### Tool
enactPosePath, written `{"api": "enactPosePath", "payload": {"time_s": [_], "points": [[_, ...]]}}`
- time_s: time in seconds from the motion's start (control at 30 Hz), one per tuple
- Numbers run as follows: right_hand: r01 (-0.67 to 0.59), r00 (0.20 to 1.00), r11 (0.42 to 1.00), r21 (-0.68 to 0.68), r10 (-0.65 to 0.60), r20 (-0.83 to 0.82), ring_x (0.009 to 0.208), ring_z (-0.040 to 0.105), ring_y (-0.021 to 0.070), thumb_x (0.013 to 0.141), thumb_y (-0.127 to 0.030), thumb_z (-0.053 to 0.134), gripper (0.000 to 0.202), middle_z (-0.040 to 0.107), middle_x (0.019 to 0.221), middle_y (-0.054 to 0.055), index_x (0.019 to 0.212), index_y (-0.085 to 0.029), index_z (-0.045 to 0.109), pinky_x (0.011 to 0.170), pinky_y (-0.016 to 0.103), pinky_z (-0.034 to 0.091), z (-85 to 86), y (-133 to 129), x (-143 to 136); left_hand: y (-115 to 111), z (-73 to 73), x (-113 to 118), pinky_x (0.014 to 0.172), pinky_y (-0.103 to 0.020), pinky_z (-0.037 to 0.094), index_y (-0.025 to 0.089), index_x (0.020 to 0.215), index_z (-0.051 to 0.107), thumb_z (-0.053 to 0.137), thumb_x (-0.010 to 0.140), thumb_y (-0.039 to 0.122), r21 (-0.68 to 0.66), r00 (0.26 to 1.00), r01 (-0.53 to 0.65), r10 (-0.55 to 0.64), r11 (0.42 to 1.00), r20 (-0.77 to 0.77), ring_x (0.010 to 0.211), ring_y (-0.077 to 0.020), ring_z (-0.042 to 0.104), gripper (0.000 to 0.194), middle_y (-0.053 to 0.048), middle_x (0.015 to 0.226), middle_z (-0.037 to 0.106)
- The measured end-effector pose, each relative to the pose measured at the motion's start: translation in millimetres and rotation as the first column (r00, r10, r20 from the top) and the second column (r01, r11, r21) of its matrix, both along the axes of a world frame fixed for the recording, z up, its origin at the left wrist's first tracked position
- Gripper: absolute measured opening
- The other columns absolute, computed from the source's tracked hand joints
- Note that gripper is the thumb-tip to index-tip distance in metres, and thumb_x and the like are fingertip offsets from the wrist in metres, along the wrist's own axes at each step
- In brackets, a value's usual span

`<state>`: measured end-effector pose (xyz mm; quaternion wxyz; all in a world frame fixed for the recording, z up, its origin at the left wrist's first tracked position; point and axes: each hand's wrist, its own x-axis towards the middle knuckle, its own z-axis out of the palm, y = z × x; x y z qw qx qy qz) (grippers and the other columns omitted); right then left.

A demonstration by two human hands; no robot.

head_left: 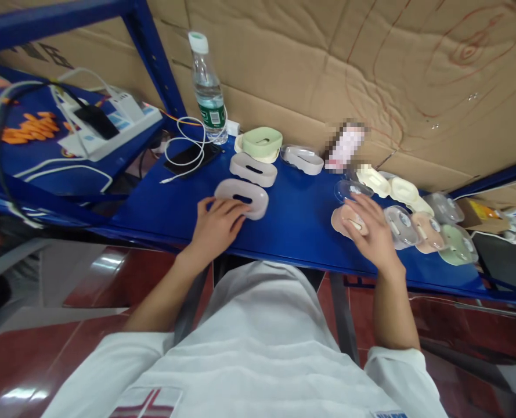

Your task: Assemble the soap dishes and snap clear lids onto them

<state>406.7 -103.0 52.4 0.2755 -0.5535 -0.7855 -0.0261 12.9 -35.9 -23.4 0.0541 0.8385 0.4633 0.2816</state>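
My left hand (217,225) has its fingers curled over the near-left rim of a pale pinkish oval plastic shell (258,203) with a slot in its floor. Farther back are a similar grey-pink shell (253,169) and a green oval shell (263,141) resting on a cream one. On the right, my right hand (374,232) is closed around a peach oval case piece (348,219), which lies low over the table and is partly covered by the fingers. Just behind those fingers is a clear lid (347,188).
Finished-looking cases with clear covers, among them a green one (457,244), line the right side. Cream pieces (373,180) lie behind them. A water bottle (209,93), phone (192,158) and white cable stand back left. A power strip (109,130) sits beyond the blue frame.
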Motion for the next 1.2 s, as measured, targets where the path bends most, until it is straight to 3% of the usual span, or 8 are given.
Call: {"api": "enactPosePath", "payload": {"time_s": [0.2,0.33,0.47,0.63,0.83,1.0,1.1,1.2], "points": [[-0.253,0.945,0.940,-0.230,0.291,0.148,0.157,0.048,0.0332,0.113,-0.042,0.045,0.051,0.053,0.167,0.012,0.159,-0.023,0.057,0.127,0.058,0.042,-16.9,80,-82,-32,-2.0,32,0.104,-0.046,0.046,0.028,0.140,0.070,0.047,0.112,0.026,-0.063,0.950,0.311,-0.312,0.948,-0.003,0.134,-0.0271,0.064,0.036,-0.009,0.149,0.070],[-0.253,0.922,0.945,-0.206,0.300,0.244,0.155,0.049,0.0320,0.113,-0.025,0.036,0.051,0.055,0.166,0.013,0.160,-0.016,0.054,0.126,0.054,0.041,-30.0,112,-121,-29,-0.5,21,0.107,-0.049,0.044,0.027,0.129,0.073,0.054,0.110,0.031,-0.034,0.981,0.193,-0.193,0.981,0.009,0.126,-0.0285,0.067,0.027,-0.009,0.137,0.075],[-0.095,0.951,0.993,-0.073,0.112,0.289,0.154,0.048,0.0360,0.110,-0.020,0.039,0.052,0.055,0.165,0.016,0.159,-0.013,0.053,0.127,0.059,0.038,-34.5,145,-128,-28,-2.7,8,0.113,-0.056,0.041,0.027,0.119,0.077,0.063,0.106,0.036,0.015,0.998,0.053,-0.054,0.998,0.045,0.135,-0.0335,0.062,0.021,-0.013,0.142,0.069],[0.242,0.946,0.970,0.034,-0.244,0.212,0.147,0.050,0.0480,0.101,-0.037,0.067,0.060,0.055,0.160,0.024,0.154,-0.013,0.055,0.119,0.073,0.040,-39.1,183,-106,-28,-8.0,6,0.120,-0.054,0.041,0.028,0.128,0.074,0.058,0.109,0.034,-0.010,0.990,0.130,-0.129,0.992,0.063,0.142,-0.0310,0.060,0.026,-0.013,0.150,0.064],[0.345,0.931,0.930,-0.128,-0.321,0.174,0.132,0.064,0.0419,0.099,-0.042,0.064,0.053,0.066,0.148,0.018,0.148,-0.020,0.063,0.109,0.062,0.053,-19.3,165,-28,-30,-8.6,8,0.122,-0.054,0.040,0.029,0.136,0.071,0.056,0.109,0.033,-0.031,0.984,0.170,-0.168,0.985,0.065,0.138,-0.0295,0.063,0.030,-0.010,0.146,0.070],[0.578,0.815,0.730,-0.365,-0.499,0.293,0.118,0.071,0.0384,0.086,-0.049,0.077,0.047,0.079,0.127,0.013,0.126,-0.024,0.079,0.103,0.055,0.056,1.1,129,46,-28,-9.7,11,0.120,-0.054,0.042,0.029,0.132,0.072,0.058,0.109,0.033,0.005,0.983,0.172,-0.172,0.985,0.061,0.138,-0.0304,0.065,0.028,-0.009,0.141,0.073],[0.470,0.883,0.804,-0.365,-0.429,0.193,0.121,0.071,0.0351,0.093,-0.047,0.068,0.047,0.077,0.134,0.013,0.134,-0.024,0.077,0.105,0.050,0.055,2.5,115,60,-27,-9.9,12,0.120,-0.054,0.043,0.028,0.132,0.072,0.058,0.108,0.032,0.012,0.983,0.171,-0.171,0.985,0.063,0.138,-0.0309,0.065,0.028,-0.009,0.140,0.074],[0.502,0.864,0.842,-0.197,-0.483,0.139,0.135,0.063,0.0382,0.093,-0.042,0.066,0.055,0.071,0.146,0.015,0.144,-0.022,0.069,0.113,0.057,0.049,-0.4,113,66,-27,-9.3,11,0.119,-0.055,0.043,0.029,0.133,0.072,0.059,0.108,0.032,0.003,0.983,0.170,-0.170,0.985,0.063,0.138,-0.0308,0.065,0.029,-0.008,0.140,0.074]]}}
